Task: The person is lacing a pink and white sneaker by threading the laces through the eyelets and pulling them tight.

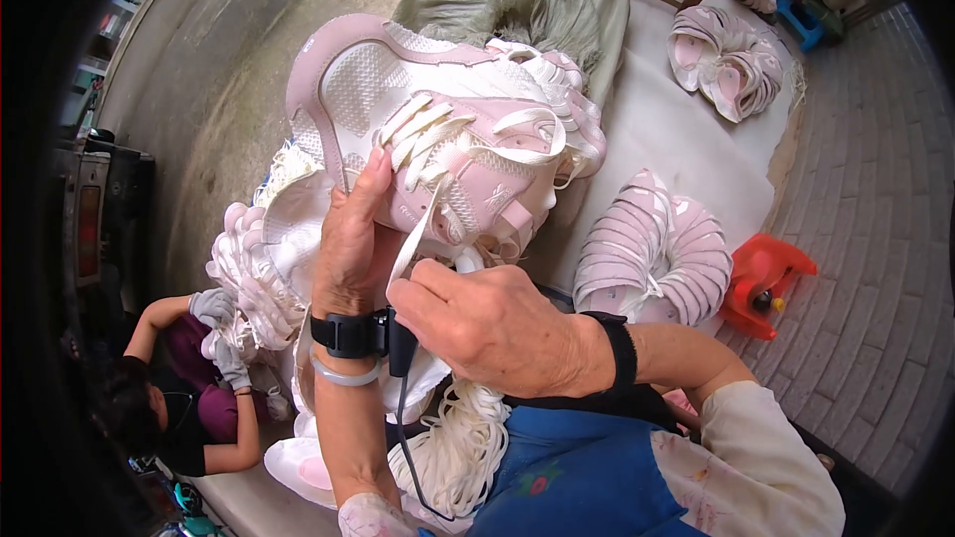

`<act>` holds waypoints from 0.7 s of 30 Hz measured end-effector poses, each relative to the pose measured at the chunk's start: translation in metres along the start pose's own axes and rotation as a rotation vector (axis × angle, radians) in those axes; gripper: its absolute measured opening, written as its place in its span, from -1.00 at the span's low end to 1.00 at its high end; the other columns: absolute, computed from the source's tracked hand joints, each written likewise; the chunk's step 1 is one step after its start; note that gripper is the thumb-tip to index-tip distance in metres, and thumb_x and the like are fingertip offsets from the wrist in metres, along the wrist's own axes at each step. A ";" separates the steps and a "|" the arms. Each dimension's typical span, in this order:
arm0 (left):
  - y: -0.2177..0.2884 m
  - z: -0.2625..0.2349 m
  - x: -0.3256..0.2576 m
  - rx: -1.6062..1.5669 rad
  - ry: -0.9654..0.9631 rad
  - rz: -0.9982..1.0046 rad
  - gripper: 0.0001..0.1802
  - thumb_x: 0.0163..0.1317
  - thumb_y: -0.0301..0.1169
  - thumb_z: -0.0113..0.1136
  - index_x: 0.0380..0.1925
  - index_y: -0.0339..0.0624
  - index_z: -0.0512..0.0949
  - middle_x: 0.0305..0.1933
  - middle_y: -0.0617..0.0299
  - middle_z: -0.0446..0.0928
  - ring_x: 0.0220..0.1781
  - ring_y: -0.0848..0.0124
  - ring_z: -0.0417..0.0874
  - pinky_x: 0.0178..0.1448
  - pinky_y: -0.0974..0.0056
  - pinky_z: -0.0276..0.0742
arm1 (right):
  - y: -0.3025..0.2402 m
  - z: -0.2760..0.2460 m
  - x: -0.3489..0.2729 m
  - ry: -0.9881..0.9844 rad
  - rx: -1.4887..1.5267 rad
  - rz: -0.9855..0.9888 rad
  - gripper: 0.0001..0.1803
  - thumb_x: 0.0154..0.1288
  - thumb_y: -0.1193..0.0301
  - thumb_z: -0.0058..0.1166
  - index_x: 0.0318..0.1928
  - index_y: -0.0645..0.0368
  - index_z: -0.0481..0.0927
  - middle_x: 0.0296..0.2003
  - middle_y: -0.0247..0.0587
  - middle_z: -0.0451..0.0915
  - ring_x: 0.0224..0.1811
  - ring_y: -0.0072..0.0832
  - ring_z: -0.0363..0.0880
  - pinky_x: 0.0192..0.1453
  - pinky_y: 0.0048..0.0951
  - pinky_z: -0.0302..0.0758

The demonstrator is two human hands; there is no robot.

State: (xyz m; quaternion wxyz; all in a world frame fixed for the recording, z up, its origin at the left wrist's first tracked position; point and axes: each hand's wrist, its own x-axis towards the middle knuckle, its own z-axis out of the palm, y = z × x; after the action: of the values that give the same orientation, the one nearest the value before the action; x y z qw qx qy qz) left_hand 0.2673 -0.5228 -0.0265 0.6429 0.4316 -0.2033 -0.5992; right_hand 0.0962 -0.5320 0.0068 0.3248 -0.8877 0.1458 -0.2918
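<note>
A pink and white shoe upper [468, 164] is in front of me, with white lace criss-crossed through part of its eyelets. My left hand [360, 229] grips its near left edge, thumb on top by the lacing; the other fingers are hidden beneath. Pinched in my right hand [487, 323] is a flat white shoelace [418, 229], running taut up to the upper's eyelets. A loop of lace hangs loose at the upper's right. Behind it lies a larger flat pink and white upper piece [348, 70]. A bundle of loose white laces [453, 447] rests by my lap.
Bundled, fanned uppers [647, 259] lie on a white sheet [686, 154] at right, with another bundle [726, 65] farther back. A red plastic stool [766, 283] stands beside them. Grey-green cloth [527, 0] is heaped behind. At left, a gloved co-worker [189, 388] handles more pieces.
</note>
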 end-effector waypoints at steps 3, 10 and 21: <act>-0.001 -0.002 0.001 -0.064 0.001 0.011 -0.50 0.38 -0.27 0.03 0.18 -0.43 0.33 0.13 0.00 0.49 0.12 0.29 0.55 0.22 0.19 0.48 | 0.014 -0.022 0.000 0.146 0.109 -0.003 -0.71 0.06 0.57 0.25 -0.15 0.23 0.54 -0.41 -0.18 0.51 -0.48 -0.33 0.54 -0.46 -0.40 0.48; 0.002 -0.001 0.003 -0.043 -0.120 0.034 -0.42 0.39 -0.24 -0.06 0.27 -0.45 0.22 0.26 -0.04 0.38 0.29 0.23 0.42 0.38 0.16 0.28 | 0.064 -0.050 0.016 0.299 -0.102 0.062 -0.69 0.04 0.62 0.24 -0.13 0.18 0.62 -0.39 -0.20 0.50 -0.52 -0.47 0.46 -0.46 -0.48 0.43; 0.003 -0.011 0.005 -0.058 -0.147 0.011 -0.36 0.34 -0.13 -0.02 0.31 -0.27 0.19 0.26 -0.01 0.38 0.26 0.18 0.45 0.35 0.05 0.32 | 0.058 -0.058 0.023 0.157 -0.175 0.002 -0.76 0.09 0.64 0.18 -0.19 0.18 0.57 -0.33 -0.18 0.48 -0.41 -0.34 0.53 -0.34 -0.40 0.50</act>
State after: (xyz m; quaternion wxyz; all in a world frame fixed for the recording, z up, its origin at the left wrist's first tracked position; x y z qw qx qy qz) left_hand 0.2782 -0.5243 -0.0316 0.6417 0.3667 -0.2349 -0.6313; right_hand 0.0751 -0.6147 0.0140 0.2340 -0.8870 0.1965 -0.3463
